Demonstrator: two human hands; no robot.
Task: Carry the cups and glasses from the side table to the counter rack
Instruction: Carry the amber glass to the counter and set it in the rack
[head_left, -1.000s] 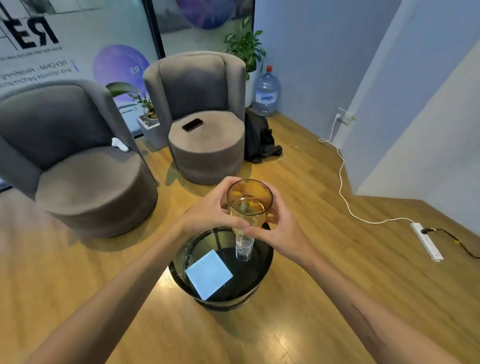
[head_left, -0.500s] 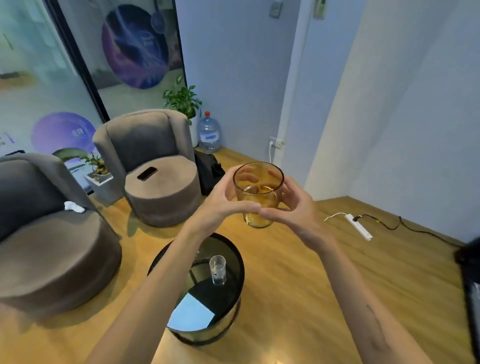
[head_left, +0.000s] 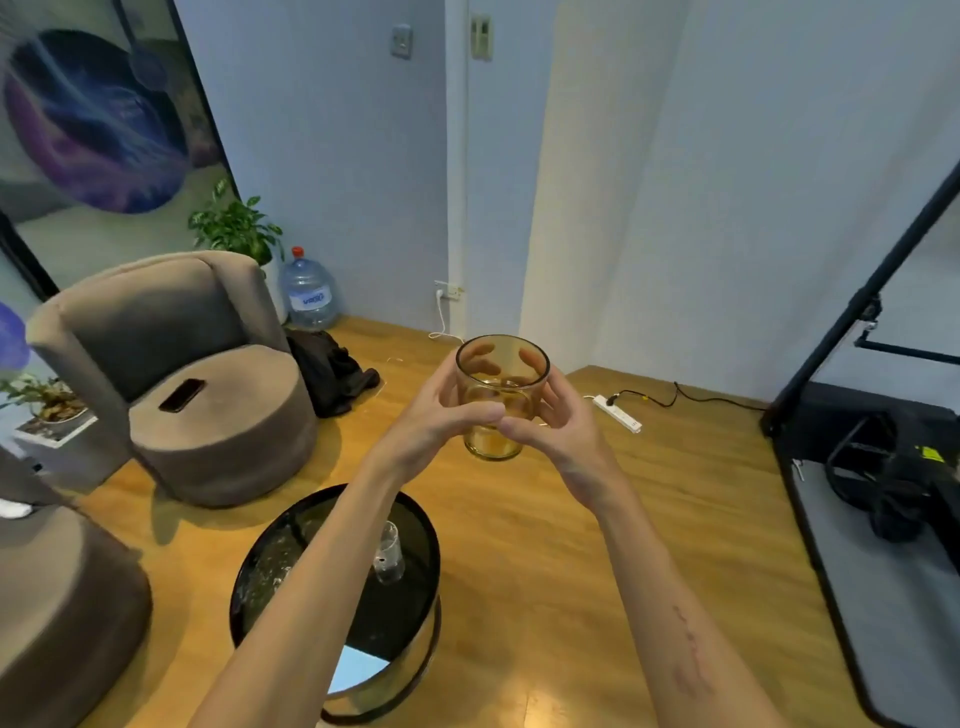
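An amber glass tumbler (head_left: 500, 364) is held upright in the air at the middle of the head view. My left hand (head_left: 441, 415) grips it from the left and my right hand (head_left: 553, 421) grips it from the right, thumbs meeting in front. Below, a small clear glass (head_left: 388, 553) stands on the round black side table (head_left: 415, 519); my left forearm crosses over the table top. No counter rack is in view.
Two grey armchairs (head_left: 208, 395) stand at the left, one with a phone (head_left: 182, 395) on its seat. A black bag (head_left: 332, 374), a water bottle (head_left: 307, 296) and a power strip (head_left: 618, 413) lie on the wooden floor. A black stand with gear (head_left: 883, 483) fills the right.
Both hands have lifted the amber glass off the side table and away from it. The view has swung right, bringing the black stand into sight.
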